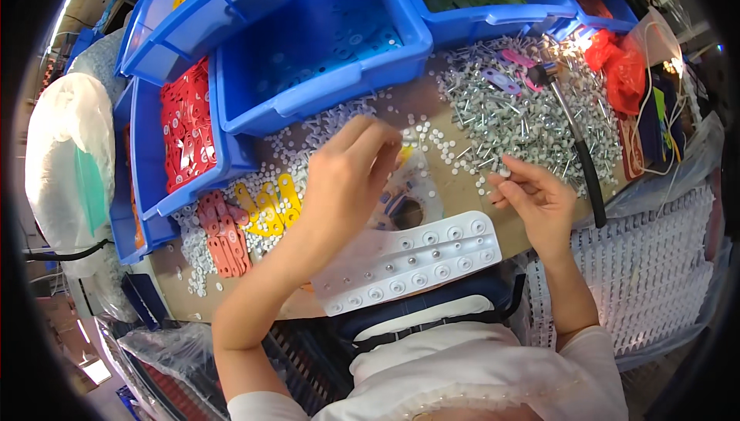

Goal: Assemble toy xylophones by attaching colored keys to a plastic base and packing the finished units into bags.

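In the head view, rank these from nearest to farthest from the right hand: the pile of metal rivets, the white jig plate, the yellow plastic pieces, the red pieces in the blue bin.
From the right hand:
1. Pile of metal rivets, right at its fingertips, above it.
2. White jig plate, just to its left and lower.
3. Yellow plastic pieces, farther left, beyond the left hand.
4. Red pieces in the blue bin, far left.

- Blue plastic storage bins fill the frame's upper left.
- A heap of small metal rivets lies upper right.
- A white plastic jig plate with round sockets sits lower centre, between the rivets and flat yellow plastic tags at left.
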`<state>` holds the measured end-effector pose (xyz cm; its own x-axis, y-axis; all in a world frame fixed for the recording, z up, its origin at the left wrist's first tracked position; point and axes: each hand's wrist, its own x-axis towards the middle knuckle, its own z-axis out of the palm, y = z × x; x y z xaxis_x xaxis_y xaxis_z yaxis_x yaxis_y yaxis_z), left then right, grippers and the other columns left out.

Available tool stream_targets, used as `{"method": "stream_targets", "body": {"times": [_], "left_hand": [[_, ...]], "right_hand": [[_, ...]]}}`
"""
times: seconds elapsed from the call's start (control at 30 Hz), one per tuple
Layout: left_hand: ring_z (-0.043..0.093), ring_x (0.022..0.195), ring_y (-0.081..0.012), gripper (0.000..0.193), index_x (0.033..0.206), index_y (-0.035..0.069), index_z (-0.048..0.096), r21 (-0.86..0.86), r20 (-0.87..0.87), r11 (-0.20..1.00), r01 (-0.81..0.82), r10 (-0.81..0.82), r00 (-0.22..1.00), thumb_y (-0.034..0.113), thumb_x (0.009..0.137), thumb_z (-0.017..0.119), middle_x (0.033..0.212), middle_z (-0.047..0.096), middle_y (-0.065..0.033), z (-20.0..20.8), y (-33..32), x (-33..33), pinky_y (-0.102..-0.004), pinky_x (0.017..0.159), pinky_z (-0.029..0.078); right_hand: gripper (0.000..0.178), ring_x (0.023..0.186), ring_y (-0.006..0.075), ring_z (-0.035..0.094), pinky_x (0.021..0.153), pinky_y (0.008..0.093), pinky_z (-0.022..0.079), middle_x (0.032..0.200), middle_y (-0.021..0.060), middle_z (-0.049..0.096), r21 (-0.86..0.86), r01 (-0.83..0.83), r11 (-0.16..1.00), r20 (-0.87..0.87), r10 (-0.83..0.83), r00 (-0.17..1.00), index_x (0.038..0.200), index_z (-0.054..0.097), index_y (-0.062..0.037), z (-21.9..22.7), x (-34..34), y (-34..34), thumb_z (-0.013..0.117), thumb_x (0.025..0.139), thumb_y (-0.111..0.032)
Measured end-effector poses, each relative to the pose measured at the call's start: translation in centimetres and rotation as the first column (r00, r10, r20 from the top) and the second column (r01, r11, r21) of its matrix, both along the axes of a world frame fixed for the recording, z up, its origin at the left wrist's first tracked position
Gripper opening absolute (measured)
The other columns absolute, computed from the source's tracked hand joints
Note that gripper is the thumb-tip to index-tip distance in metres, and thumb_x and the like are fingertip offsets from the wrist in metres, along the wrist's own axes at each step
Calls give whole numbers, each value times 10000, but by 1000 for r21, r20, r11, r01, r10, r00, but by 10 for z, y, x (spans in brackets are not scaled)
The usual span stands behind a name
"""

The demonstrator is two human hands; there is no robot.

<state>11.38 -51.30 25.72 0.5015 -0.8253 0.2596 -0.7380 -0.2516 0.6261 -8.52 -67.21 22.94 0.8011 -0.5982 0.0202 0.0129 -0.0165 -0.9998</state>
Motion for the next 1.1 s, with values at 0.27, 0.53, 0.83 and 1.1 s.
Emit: {"method": "stream_targets", "body": {"times": [0.27, 0.53, 0.83, 1.1], "left_hand": [[666, 817, -259, 277, 1028, 6, 666, -91, -105, 947, 309, -317, 943, -64, 762, 697, 950, 660, -116, 11, 32, -67, -337, 675, 549], [653, 793, -258, 408, 1136, -63, 589, -82, 91, 913, 399, -392, 915, -21, 741, 683, 891, 637, -116, -3, 27, -76, -333, 640, 543], [643, 922, -261, 570, 1269, -62, 532, -5, 285, 889, 458, -438, 853, 74, 725, 637, 1027, 651, -127, -10, 27, -88, -329, 800, 551], [622, 970, -285, 438, 1237, -16, 555, -83, 59, 992, 90, -86, 995, -14, 811, 652, 1081, 643, -142, 9, 79, -63, -380, 822, 513]], "right_hand": [[171, 843, 149, 646, 705, 255, 531, 985, 116, 656, -132, -85, 988, -45, 80, 996, 1005, 702, 42, 18, -17, 6, 599, 875, 85], [190, 822, 221, 659, 709, 299, 531, 979, 114, 612, -600, -288, 746, -315, 111, 942, 964, 693, 24, 44, -34, 20, 637, 798, 97], [247, 844, 289, 636, 723, 358, 529, 977, 130, 604, -833, -388, 394, -333, 204, 921, 948, 640, 48, 50, -27, 22, 645, 701, 41], [210, 898, 297, 662, 713, 349, 546, 1014, 150, 643, -772, -464, 434, -341, 333, 879, 936, 662, 26, 42, -28, 20, 651, 725, 24]]}}
